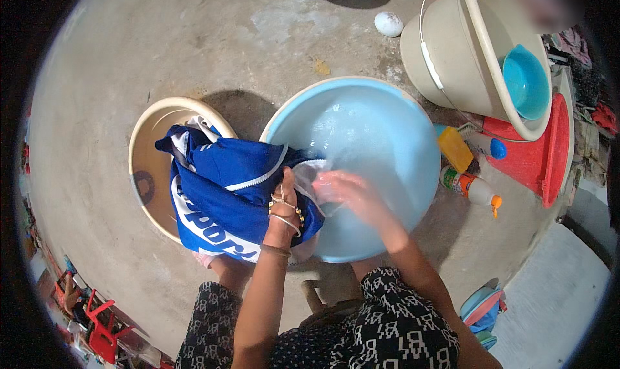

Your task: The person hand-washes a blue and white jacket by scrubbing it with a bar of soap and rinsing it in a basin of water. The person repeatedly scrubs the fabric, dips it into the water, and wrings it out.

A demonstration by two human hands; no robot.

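A blue and white zip-up garment [232,185] with large lettering lies across a beige basin [181,107] and the left rim of a larger light-blue basin [378,141] of water. Against the garment's right part, beside the white zipper, rests my left hand [286,189], with bracelets on the wrist; whether its fingers grip the cloth is hard to tell. My right hand [344,192] is motion-blurred above the water, close to the garment's wet edge. Its grip cannot be made out.
A tall beige bucket [450,54] with a small blue bowl [525,80] stands at upper right. Near the blue basin's right side are a yellow block [455,149], a brush [466,130], a bottle [467,185] and a red plastic object [530,165]. A white egg-shaped object [389,24] lies on the concrete floor.
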